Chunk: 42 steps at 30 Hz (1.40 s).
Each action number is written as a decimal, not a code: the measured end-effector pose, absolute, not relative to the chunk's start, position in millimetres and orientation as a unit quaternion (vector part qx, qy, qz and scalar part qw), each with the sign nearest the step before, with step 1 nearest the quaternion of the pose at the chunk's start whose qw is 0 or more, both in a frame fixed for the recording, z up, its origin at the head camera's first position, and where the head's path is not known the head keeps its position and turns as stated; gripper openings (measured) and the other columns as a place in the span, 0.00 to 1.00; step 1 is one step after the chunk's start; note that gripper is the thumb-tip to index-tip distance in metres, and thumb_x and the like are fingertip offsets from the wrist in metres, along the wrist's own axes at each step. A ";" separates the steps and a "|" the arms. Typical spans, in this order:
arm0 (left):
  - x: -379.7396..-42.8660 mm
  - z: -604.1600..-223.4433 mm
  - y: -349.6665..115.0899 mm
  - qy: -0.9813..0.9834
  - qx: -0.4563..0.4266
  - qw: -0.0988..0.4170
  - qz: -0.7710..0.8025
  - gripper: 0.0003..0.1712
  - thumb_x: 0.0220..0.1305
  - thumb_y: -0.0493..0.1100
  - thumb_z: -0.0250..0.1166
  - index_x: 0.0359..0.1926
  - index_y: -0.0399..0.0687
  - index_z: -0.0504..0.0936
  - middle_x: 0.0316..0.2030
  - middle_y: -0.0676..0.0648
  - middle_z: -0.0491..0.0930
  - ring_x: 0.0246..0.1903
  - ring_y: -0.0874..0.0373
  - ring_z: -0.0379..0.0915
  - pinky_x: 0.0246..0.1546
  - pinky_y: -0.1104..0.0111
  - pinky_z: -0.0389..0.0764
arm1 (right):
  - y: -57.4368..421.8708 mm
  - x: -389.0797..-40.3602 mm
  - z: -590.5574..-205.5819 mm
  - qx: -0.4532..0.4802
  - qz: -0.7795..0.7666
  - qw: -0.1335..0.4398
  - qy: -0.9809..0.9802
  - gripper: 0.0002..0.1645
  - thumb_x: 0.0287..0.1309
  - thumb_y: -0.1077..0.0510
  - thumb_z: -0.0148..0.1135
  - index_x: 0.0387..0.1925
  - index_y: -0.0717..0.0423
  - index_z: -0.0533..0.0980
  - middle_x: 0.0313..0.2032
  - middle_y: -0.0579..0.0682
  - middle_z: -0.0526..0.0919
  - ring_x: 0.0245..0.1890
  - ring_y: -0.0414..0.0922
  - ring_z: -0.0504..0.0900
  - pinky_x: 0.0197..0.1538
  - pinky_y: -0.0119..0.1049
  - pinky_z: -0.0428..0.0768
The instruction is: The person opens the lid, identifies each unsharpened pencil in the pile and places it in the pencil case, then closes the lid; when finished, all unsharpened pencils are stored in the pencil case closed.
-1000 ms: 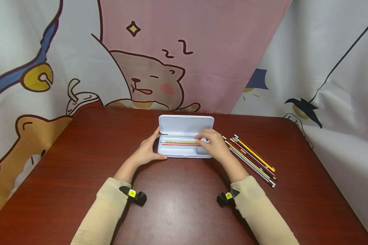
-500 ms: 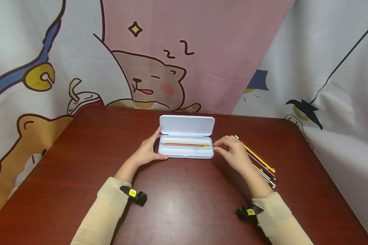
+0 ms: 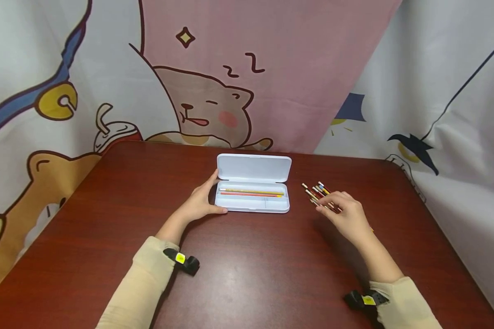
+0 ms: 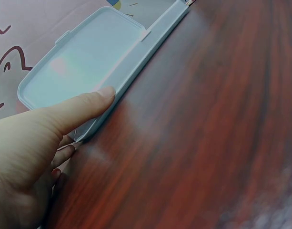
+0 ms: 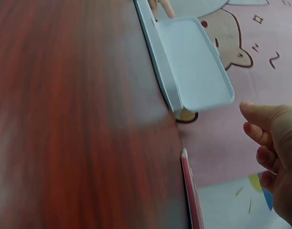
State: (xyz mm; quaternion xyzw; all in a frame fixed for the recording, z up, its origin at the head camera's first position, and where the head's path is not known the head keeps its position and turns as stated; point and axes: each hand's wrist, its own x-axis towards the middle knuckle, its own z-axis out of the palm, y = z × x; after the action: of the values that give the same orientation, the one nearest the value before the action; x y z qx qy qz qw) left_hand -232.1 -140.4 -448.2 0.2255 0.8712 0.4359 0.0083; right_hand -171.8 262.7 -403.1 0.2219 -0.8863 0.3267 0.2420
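My left hand (image 3: pixel 197 204) holds the left end of a white pencil case (image 3: pixel 247 209), its thumb on the front wall and its fingers at the left side. The lid (image 3: pixel 254 168) stands raised at the back. Inside, a few pencils (image 3: pixel 251 194), yellow and orange-red among them, lie lengthwise in the rear compartment. My right hand (image 3: pixel 347 217) hovers over a bunch of loose pencils (image 3: pixel 310 194) right of the case, hiding much of them. In the right wrist view, that hand (image 5: pixel 281 143) has loosely bent fingers with nothing between them, apart from the pencils (image 5: pixel 191 191).
The case and pencils rest on a dark red-brown wooden table (image 3: pixel 247 274). A printed cloth (image 3: pixel 296 68) with cartoon animals hangs behind its far edge. The case's front compartments are divided by a small partition (image 3: pixel 265 202).
My right hand has gone from above the case's right end, rightward past it, to above the loose pencils. My left hand keeps its hold on the case.
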 end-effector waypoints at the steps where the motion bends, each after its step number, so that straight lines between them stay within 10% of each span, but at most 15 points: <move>1: -232.1 -448.0 -140.2 0.871 0.226 0.008 0.436 0.71 0.41 0.44 0.81 0.76 0.48 0.40 0.65 0.43 0.66 0.67 0.52 0.54 0.66 0.54 0.51 | 267.0 -170.2 -404.1 0.217 0.325 0.242 -0.888 0.13 0.39 0.69 0.76 0.29 0.55 0.83 0.29 0.43 0.82 0.30 0.44 0.72 0.30 0.30 0.67; 42: -231.5 -448.7 -140.7 0.873 0.224 0.006 0.432 0.71 0.41 0.44 0.81 0.76 0.49 0.39 0.66 0.42 0.66 0.67 0.52 0.54 0.66 0.54 0.51 | 344.4 -132.6 -435.4 0.120 0.257 0.147 -0.948 0.11 0.44 0.69 0.72 0.31 0.54 0.84 0.24 0.42 0.78 0.23 0.36 0.67 0.24 0.31 0.66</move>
State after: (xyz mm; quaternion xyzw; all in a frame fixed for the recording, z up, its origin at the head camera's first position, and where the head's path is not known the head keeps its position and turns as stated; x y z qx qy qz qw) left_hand -231.5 -140.7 -448.7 0.2245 0.8732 0.4325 0.0060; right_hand -132.6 344.4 -435.4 0.1199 -0.9476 0.2572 0.1467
